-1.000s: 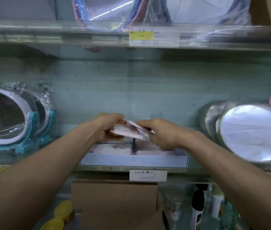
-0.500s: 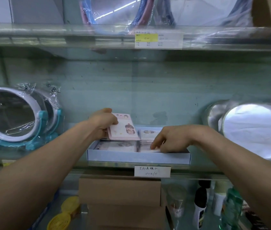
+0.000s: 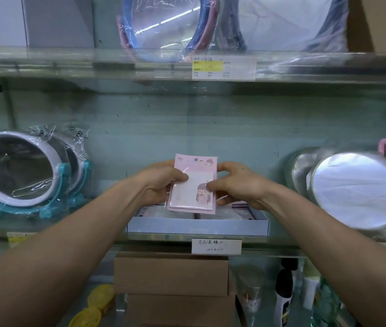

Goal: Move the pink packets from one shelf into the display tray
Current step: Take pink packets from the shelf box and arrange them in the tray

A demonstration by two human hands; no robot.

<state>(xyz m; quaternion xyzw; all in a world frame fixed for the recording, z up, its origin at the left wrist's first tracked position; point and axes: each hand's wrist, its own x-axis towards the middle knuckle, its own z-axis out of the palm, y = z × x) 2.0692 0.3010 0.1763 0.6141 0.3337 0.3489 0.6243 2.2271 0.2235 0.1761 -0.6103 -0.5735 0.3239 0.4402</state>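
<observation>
Below the hands on the shelf sits the tray with packets inside, while just above it the left hand and right hand together pinch one upright pink packet by its side edges.

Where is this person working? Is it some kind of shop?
Most likely a small general-goods shop. Price labels hang on the glass shelf edges, plastic-wrapped mirrors stand in rows, and both hands hold a pink packet above a display tray of similar ones.
</observation>
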